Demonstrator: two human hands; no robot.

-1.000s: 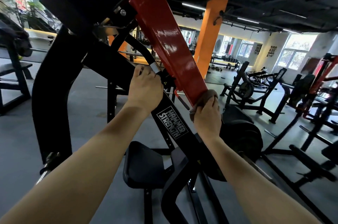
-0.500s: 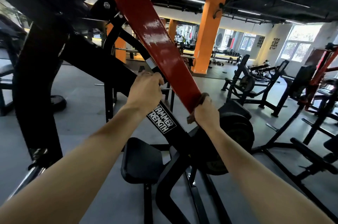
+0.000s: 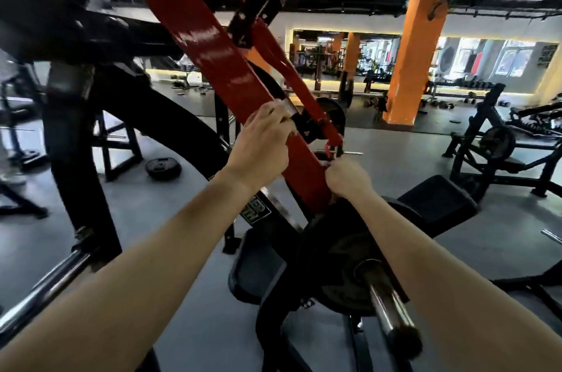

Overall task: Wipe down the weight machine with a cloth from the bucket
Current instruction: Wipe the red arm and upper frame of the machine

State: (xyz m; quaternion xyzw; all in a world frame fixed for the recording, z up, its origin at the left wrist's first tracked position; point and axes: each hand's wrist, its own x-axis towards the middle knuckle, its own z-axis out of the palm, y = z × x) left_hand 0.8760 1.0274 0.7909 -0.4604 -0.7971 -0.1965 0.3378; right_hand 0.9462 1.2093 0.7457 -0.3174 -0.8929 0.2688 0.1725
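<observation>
The left hand (image 3: 261, 143) is clamped on a black handle (image 3: 289, 110) at the centre of the frame, just beside the weight machine's red arm (image 3: 219, 55), which slants down from the upper left. The right hand (image 3: 346, 178) is fisted against that arm's lower right edge. I cannot tell whether it holds the cloth. A weight plate (image 3: 340, 274) sits below.

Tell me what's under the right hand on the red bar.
The right hand is curled against the red bar's lower edge; any cloth is hidden by its fingers. Below it sits a black weight plate on a chrome sleeve.
</observation>
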